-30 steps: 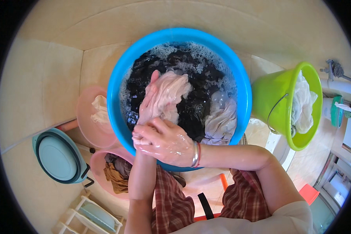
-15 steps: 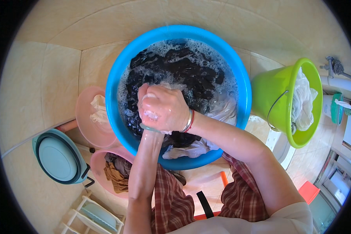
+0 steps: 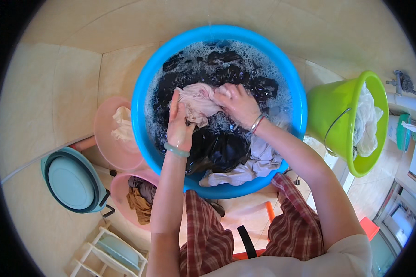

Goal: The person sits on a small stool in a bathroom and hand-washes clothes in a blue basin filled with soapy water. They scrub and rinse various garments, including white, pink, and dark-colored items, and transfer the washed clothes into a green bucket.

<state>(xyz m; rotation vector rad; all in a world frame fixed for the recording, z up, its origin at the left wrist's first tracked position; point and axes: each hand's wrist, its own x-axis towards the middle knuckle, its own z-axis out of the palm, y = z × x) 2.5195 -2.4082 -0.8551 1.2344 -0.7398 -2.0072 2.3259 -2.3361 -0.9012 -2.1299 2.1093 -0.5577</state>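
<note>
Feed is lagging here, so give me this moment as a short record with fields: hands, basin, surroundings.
left hand: grips pale pink cloth
right hand: grips same cloth from the other side
blue basin: soapy water, dark clothes, foam
left side: two pink basins, teal collapsible tub
right side: green bucket with white cloth

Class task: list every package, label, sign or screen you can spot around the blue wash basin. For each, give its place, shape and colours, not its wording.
None can be made out: only basins, a bucket and laundry show.
Small teal item, far right beyond the green bucket: too small to tell.
</note>
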